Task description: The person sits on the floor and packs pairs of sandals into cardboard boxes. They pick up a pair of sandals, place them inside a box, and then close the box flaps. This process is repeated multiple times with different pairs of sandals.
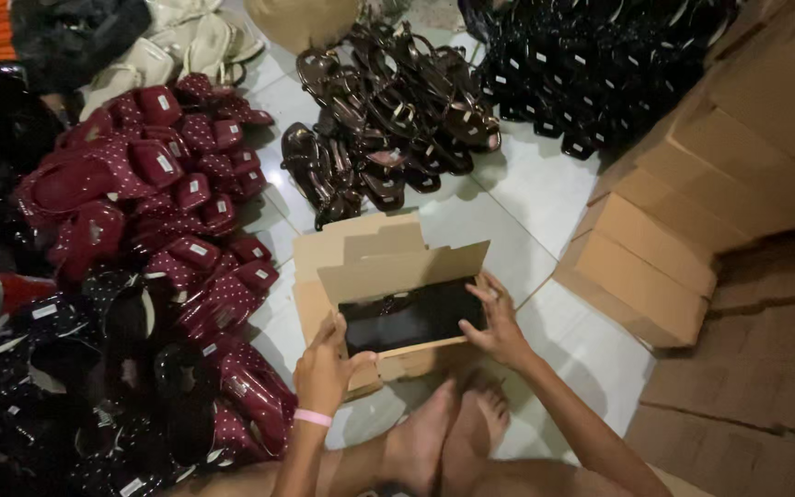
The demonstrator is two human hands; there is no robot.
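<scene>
An open cardboard box (388,267) lies on the white tiled floor in front of me, its flaps raised at the back. Dark shoes in black wrapping (411,315) fill it. My left hand (326,366), with a pink band on the wrist, grips the box's near left corner. My right hand (494,322) presses the right edge of the box, fingers spread over the dark contents. My bare feet (448,433) rest just below the box.
A heap of dark red dotted sandals (167,184) lies to the left, black dotted ones (57,368) nearer. Brown sandals (388,120) pile behind the box, black ones (591,64) at the back right. Stacked closed cardboard boxes (683,239) stand on the right.
</scene>
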